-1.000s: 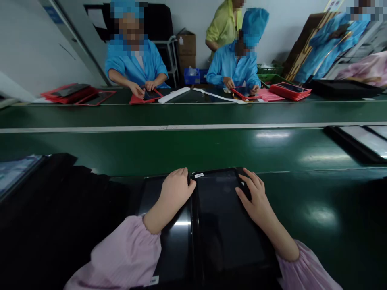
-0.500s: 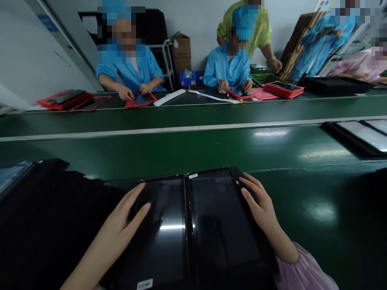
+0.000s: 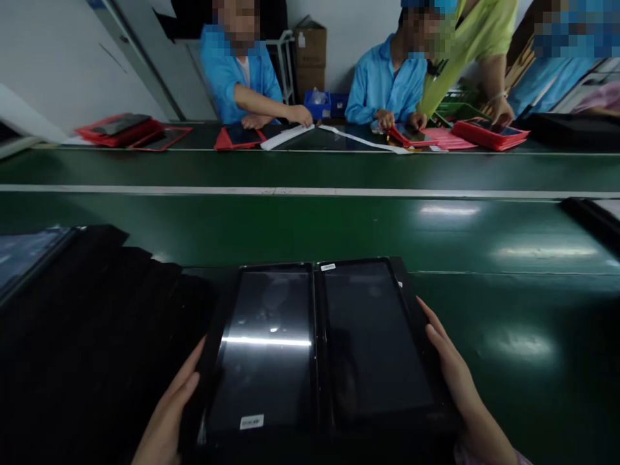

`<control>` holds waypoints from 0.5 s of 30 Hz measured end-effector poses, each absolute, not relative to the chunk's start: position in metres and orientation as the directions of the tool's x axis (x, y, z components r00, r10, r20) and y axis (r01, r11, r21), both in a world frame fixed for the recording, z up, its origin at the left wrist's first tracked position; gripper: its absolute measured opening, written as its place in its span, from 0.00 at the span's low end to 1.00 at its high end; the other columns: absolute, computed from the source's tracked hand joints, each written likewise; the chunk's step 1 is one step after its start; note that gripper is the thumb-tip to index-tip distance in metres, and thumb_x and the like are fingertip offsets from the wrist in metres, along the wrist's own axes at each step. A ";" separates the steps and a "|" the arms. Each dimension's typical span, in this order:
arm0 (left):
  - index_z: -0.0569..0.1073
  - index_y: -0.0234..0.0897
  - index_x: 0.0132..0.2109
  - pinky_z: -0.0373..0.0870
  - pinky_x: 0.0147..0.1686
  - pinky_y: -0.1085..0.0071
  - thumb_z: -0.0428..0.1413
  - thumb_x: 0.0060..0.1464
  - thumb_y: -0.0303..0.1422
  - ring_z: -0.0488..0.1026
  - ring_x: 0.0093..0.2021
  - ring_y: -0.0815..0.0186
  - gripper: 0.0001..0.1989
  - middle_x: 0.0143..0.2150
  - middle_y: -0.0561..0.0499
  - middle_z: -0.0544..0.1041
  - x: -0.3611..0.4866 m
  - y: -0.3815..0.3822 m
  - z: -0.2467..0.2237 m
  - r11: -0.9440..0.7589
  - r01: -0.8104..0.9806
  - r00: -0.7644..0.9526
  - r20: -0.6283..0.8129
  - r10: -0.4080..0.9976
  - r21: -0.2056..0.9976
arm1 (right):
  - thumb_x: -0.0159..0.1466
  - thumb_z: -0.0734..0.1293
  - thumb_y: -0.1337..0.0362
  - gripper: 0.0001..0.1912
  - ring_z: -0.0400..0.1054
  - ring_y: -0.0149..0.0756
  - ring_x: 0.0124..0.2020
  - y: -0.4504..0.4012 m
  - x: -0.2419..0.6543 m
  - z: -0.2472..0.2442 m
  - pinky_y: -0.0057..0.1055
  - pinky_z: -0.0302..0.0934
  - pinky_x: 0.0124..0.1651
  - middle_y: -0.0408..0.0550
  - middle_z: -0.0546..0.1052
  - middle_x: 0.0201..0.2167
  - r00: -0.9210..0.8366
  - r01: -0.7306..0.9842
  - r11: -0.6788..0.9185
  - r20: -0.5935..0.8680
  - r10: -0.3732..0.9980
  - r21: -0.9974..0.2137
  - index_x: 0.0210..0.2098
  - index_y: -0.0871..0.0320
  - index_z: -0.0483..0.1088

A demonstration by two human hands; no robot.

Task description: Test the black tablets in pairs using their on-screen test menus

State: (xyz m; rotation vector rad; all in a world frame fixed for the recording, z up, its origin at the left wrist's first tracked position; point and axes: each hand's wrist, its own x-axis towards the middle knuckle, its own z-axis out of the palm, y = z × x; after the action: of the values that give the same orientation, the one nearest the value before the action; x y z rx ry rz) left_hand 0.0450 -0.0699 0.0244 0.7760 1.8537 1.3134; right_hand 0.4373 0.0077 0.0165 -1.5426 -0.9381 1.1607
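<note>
Black tray (image 3: pixel 443 403) sits at the near side of the green table (image 3: pixel 518 310), straight in front of the person, carrying two flat glass panels side by side with a narrow dark seam between them. Whether it rests fully on the surface is hidden.

Its left panel (image 3: pixel 271 381) is glossy and almost black, crossed by a bright streak of reflected light, with a small bright spot and paler smudges of reflection above it. Near this panel's lower left corner is a white label (image 3: pixel 252 422) with dark print too small to read. Its right panel (image 3: pixel 378 336) looks duller, a flat charcoal grey inside a blacker border, with a vague darker patch low on its left. Another white sticker (image 3: pixel 328 267) marks its top left corner. Around both panels the tray is plain matt black, and its lower edge fades into shadow.

The left hand (image 3: pixel 167 416) lies along the tray's left side and the right hand (image 3: pixel 453 368) along its right. On each, the fingers are fairly straight and near the thumb; I cannot tell whether they grip the edge or merely touch it. Beyond the left hand rises a dark, jagged-edged stack (image 3: pixel 97 342).
</note>
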 end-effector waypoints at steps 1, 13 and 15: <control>0.68 0.48 0.77 0.63 0.76 0.46 0.56 0.65 0.58 0.67 0.76 0.42 0.39 0.73 0.49 0.76 0.046 -0.068 0.027 0.299 0.038 -0.556 -0.229 0.799 0.953 | 0.59 0.70 0.27 0.44 0.65 0.53 0.76 0.010 0.438 0.018 0.48 0.64 0.75 0.43 0.71 0.75 0.259 0.059 -0.235 -0.212 0.942 -0.970 0.68 0.40 0.74; 0.50 0.53 0.83 0.50 0.76 0.32 0.66 0.54 0.59 0.45 0.84 0.34 0.58 0.87 0.43 0.45 0.019 -0.091 0.017 0.268 0.614 -0.286 -0.108 0.952 0.742 | 0.73 0.67 0.61 0.16 0.68 0.56 0.73 -0.042 0.439 0.076 0.53 0.78 0.62 0.44 0.82 0.64 -0.439 0.623 0.636 0.470 0.766 -0.455 0.48 0.37 0.87; 0.52 0.48 0.82 0.49 0.76 0.32 0.63 0.56 0.61 0.47 0.83 0.33 0.56 0.86 0.39 0.47 0.023 -0.079 0.022 0.330 0.577 -0.401 -0.093 0.911 0.747 | 0.71 0.67 0.64 0.18 0.65 0.58 0.75 -0.046 0.436 0.080 0.53 0.80 0.60 0.43 0.80 0.65 -0.523 0.608 0.681 0.440 0.730 -0.408 0.49 0.38 0.87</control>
State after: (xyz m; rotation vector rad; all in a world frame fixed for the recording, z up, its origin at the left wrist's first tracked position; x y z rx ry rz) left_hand 0.0229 -0.0795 0.0222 1.3037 2.0925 0.8700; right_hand 0.4356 -0.0463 0.0797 -1.0257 -2.3010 0.2707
